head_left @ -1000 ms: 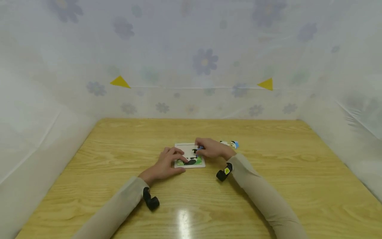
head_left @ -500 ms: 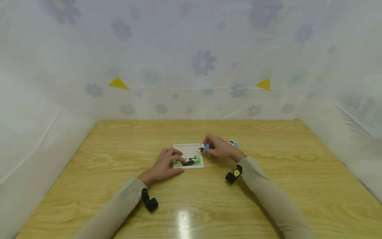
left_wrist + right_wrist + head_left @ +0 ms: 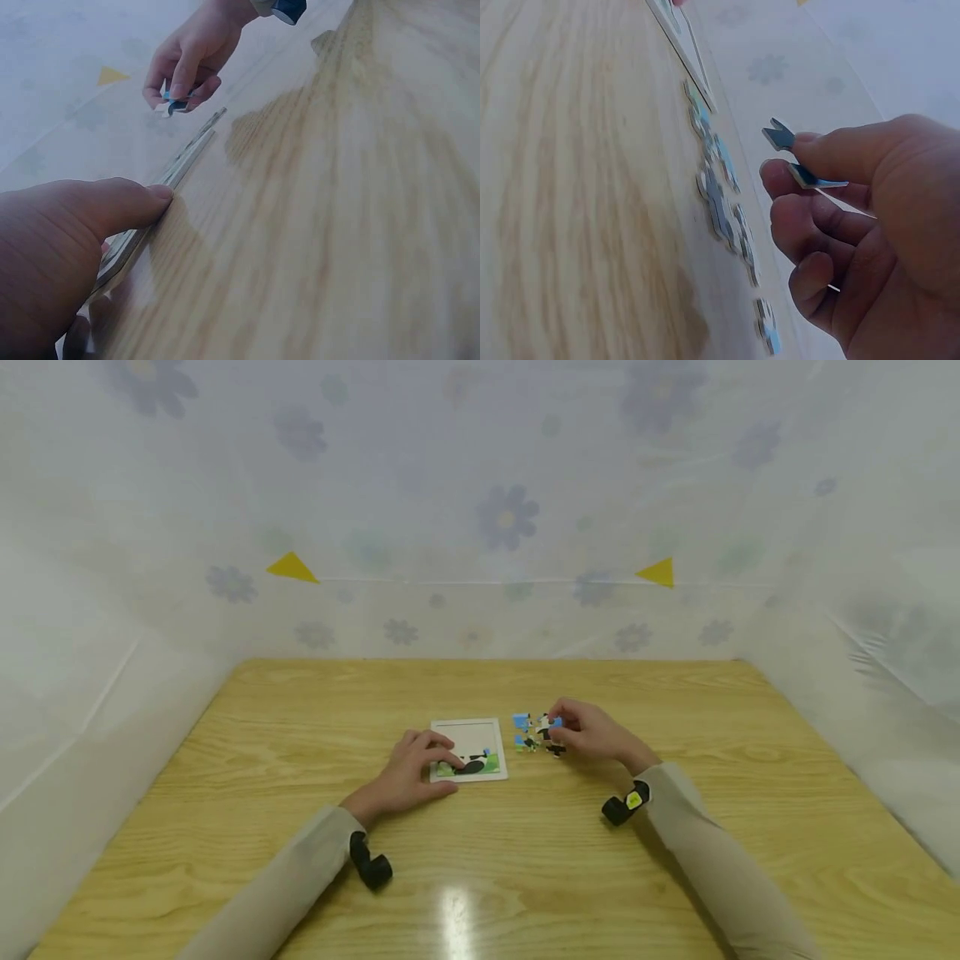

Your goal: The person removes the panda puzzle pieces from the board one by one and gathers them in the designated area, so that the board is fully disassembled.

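A white-framed jigsaw tray [image 3: 503, 764] lies mid-table, its lower part filled with a green, black and white picture and its upper part bare. My left hand [image 3: 408, 777] rests on the tray's left side, index fingertip on the picture. Its thumb [image 3: 135, 204] touches the near edge in the left wrist view. To the right of the tray, my right hand [image 3: 596, 735] pinches a blue and dark jigsaw piece [image 3: 781, 138] between thumb and fingers, held above the table. Several loose jigsaw pieces [image 3: 521, 722] lie beside and below that hand, some partly hidden by it.
The wood-grain table [image 3: 480, 852] extends around the tray on all sides. A pale flowered curtain [image 3: 480, 527] encloses the back and sides, with two yellow triangles [image 3: 656, 572] on it. Black cameras [image 3: 372, 867] sit on both wrists.
My right hand has moved right, from over the tray to above the loose pieces, carrying the jigsaw piece away from the tray. My left hand has stayed on the tray.
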`<state>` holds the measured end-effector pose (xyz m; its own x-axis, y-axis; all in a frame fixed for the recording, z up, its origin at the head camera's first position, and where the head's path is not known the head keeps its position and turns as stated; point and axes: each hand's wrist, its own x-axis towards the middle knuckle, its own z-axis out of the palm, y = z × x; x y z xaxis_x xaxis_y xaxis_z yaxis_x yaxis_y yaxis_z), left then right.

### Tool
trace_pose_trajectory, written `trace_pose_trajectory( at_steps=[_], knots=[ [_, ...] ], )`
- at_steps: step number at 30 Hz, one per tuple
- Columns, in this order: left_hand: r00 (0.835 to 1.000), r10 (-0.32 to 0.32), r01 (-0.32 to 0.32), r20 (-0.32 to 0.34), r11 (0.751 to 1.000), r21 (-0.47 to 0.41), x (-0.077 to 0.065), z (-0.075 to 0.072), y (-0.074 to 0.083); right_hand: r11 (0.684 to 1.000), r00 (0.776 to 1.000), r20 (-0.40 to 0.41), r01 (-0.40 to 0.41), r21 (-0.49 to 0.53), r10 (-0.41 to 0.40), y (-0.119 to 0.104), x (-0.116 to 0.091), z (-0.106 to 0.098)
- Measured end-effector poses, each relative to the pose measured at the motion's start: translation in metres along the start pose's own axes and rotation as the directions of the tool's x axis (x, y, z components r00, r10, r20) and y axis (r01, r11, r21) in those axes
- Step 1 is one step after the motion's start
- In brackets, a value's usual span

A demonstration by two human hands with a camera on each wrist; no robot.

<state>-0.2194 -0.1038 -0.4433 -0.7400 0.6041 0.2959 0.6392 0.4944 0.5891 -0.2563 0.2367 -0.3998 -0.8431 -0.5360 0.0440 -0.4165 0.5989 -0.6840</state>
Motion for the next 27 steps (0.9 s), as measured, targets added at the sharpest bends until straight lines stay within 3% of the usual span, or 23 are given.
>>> trace_pose_trajectory(
  at_steps=[11, 27],
  knots=[
    [1.000, 0.007, -0.007, -0.002, 1.000, 0.005, 0.000, -0.001, 0.001, 0.998, 0.998, -0.046, -0.033, -0.054, 0.031, 0.017, -0.018, -0.015],
    [1.000, -0.007, 0.007, 0.008, 1.000, 0.001, 0.001, -0.001, 0.004, 0.994, 0.996, 0.033, -0.079, -0.078, 0.082, 0.035, -0.029, -0.028]
  ],
)
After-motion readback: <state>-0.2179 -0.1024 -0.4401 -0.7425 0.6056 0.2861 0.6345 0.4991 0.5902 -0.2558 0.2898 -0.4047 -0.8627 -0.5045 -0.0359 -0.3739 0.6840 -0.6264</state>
